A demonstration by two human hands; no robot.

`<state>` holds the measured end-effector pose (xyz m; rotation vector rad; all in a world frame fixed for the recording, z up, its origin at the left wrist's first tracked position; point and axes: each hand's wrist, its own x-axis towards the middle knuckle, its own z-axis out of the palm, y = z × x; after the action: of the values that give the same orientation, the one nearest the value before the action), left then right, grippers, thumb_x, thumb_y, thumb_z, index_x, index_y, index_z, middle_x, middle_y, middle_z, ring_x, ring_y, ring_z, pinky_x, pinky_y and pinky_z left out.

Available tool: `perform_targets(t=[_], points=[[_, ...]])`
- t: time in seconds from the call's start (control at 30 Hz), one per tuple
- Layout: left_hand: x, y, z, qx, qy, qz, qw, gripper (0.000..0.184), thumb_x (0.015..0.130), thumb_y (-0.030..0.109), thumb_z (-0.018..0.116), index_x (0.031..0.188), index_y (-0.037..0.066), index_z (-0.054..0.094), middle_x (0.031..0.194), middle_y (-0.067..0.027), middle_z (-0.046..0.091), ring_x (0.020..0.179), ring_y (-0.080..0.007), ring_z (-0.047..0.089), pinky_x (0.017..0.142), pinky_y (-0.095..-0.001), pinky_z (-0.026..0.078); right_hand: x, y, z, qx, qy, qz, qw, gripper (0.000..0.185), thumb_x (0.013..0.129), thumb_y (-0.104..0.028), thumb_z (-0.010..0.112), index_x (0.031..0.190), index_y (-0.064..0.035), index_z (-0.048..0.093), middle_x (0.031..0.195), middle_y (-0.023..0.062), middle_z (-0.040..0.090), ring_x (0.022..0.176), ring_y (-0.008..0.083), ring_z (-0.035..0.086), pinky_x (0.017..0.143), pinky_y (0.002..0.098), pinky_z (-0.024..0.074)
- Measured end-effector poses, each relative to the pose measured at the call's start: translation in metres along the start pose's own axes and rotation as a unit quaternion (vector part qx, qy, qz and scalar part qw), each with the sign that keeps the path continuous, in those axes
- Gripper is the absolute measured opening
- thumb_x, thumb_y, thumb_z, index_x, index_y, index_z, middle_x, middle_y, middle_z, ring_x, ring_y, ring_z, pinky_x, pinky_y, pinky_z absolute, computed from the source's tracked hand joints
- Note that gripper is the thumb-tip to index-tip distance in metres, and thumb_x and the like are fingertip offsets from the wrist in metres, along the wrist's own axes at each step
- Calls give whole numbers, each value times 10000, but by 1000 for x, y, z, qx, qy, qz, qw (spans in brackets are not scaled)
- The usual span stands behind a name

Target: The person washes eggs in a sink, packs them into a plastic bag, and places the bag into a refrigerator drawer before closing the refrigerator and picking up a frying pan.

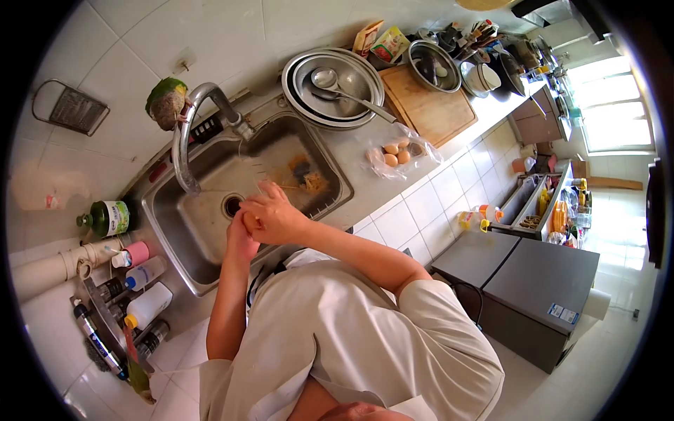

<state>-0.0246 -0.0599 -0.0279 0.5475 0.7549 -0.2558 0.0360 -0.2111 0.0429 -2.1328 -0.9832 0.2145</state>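
Your work at this moment is over the sink (184,235), which fills the centre left of the frame — both forearms reach across its near rim. Your right hand (275,216) is curled over from the upper side and your left hand (240,242) supports from below; the two are together, closed around what looks like an egg (250,222), just beside the drain (232,205) in the picture. Judging by that pose, the step in hand is working on this egg with the fingers, though whether the shell is cracked can't be told. The next move, I'd say, calls for light, even pressure and keeping it over the basin.

For edges, the tabletop (338,149) runs toward the upper right, crowded by stacked steel bowls (359,76) and a cutting board (449,118). The faucet (180,151) arches over the far left of the basin, with a green bird (167,104) perched on it, so mind that side when lifting. A plastic bag (379,168) of eggs lies close to the tabletop's front edge — keep your right elbow from sweeping there. Your easiest room is the bare basin floor left of your hands.
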Motion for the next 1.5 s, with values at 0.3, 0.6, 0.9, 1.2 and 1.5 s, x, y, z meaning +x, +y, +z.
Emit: perform_targets(t=[0.3, 0.6, 0.9, 1.2, 1.5], points=[[4, -18, 14, -13, 32, -28, 999, 263, 1003, 255, 445, 1144, 107, 612, 1127, -35, 660, 1043, -167, 631, 896, -325, 517, -14, 13, -10, -73, -41, -34, 996, 483, 718, -289, 762, 1158, -133, 639, 1138, 70, 639, 1286, 382, 428, 1147, 583, 251], [-5, -12, 49, 214, 36, 150, 965, 216, 983, 188, 542, 1147, 65, 610, 1037, -16, 634, 855, -88, 613, 680, -223, 493, -19, 17, -62, -80, 74, -102, 989, 408, 739, -258, 743, 1093, -84, 637, 1112, 94, 635, 1223, 353, 477, 1129, 586, 278], [29, -23, 4, 673, 87, 340, 650, 534, 901, 238, 680, 1330, -11, 482, 1301, -176, 531, 1142, -257, 551, 936, -357, 457, -31, 49, -99, -37, 47, -33, 998, 487, 685, -236, 817, 1112, -87, 636, 1089, 100, 622, 1169, 328, 515, 1078, 508, 365], [52, -7, 33, 557, 85, 284, 776, 555, 905, 290, 675, 1347, -1, 507, 1362, -210, 530, 1296, -307, 493, 1072, -387, 386, -51, 66, -132, 114, 29, 55, 992, 468, 709, -219, 799, 1119, -47, 653, 1037, 124, 654, 1020, 326, 570, 913, 406, 475], [98, 36, 98, 513, 63, 223, 826, 393, 983, 311, 597, 1225, 3, 624, 1203, -101, 658, 1135, -155, 592, 974, -282, 436, -104, 71, -195, 231, 60, 259, 936, 522, 754, -233, 821, 1201, -40, 631, 1048, 100, 677, 875, 191, 634, 785, 321, 516]])
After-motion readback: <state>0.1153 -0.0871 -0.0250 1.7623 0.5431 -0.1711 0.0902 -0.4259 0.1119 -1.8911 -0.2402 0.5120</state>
